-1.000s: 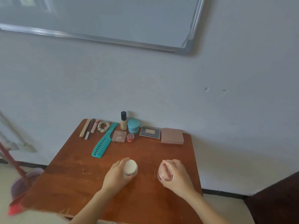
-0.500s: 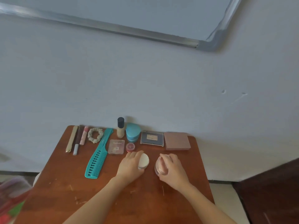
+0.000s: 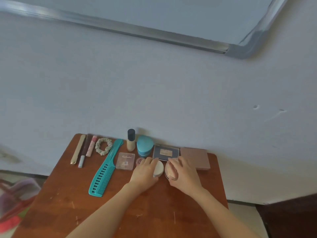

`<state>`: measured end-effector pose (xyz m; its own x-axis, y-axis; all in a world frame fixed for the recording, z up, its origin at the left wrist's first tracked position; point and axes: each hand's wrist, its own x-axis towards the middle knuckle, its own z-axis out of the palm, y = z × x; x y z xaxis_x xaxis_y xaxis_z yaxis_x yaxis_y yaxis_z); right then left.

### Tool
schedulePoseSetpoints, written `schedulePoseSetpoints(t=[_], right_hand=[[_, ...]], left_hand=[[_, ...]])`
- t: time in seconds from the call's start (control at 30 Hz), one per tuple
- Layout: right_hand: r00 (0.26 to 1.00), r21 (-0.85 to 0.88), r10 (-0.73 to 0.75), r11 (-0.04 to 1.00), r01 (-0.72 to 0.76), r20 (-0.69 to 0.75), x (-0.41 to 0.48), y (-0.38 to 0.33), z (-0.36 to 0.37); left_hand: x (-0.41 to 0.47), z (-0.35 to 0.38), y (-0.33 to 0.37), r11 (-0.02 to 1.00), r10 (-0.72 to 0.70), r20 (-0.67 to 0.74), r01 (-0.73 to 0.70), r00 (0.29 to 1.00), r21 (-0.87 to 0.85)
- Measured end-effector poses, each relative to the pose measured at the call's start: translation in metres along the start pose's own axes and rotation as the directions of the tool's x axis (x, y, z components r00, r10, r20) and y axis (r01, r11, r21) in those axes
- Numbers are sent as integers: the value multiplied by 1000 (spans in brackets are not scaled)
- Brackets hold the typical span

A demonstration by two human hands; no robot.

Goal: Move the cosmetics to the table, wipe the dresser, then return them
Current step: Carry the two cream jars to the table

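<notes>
On the brown wooden tabletop (image 3: 154, 212), my left hand (image 3: 145, 174) grips a round cream-white compact (image 3: 158, 168). Beside it my right hand (image 3: 184, 174) grips a round pink jar (image 3: 170, 170). Both sit just in front of a dark palette (image 3: 165, 152) and a mauve flat box (image 3: 195, 158). Along the back stand a foundation bottle (image 3: 130, 140) and a teal case (image 3: 145, 146). A clear square compact (image 3: 125, 161), a small red pot (image 3: 139, 161), a teal comb (image 3: 104, 169), a scrunchie (image 3: 103, 146) and three slim sticks (image 3: 84, 150) lie to the left.
A white wall rises right behind the table, with a whiteboard frame (image 3: 171, 38) above. A blurred red and purple object (image 3: 12, 203) sits on the floor at the left. Dark furniture (image 3: 291, 219) fills the lower right corner.
Both hands slid forward across the table, carrying the white compact and the pink jar up to the row of cosmetics by the wall. The camera moved closer.
</notes>
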<state>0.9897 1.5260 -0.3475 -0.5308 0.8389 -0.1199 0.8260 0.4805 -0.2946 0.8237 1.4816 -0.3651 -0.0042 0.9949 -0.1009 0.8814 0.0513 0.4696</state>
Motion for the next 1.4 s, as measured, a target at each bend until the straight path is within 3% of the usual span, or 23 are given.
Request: schedulePoseSetpoints(t=[0.33, 0.43, 0.93, 1.17, 1.4], right_hand=[[998, -29, -44, 999, 46, 55, 8, 6, -4], [994, -48, -40, 998, 45, 103, 4, 7, -3], [994, -63, -25, 997, 32, 108, 9, 6, -7], [1000, -34, 1, 999, -1, 2, -4, 7, -20], [999, -64, -7, 998, 4, -39, -30, 6, -32]], left_hand=[[4, 5, -8, 978, 87, -128, -61, 988, 198], [3, 3, -5, 992, 67, -98, -56, 993, 112], [-3, 0, -2, 991, 38, -108, -23, 993, 135], [-23, -8, 2, 973, 33, -158, 4, 987, 230], [-49, -19, 7, 983, -58, -112, 76, 992, 164]])
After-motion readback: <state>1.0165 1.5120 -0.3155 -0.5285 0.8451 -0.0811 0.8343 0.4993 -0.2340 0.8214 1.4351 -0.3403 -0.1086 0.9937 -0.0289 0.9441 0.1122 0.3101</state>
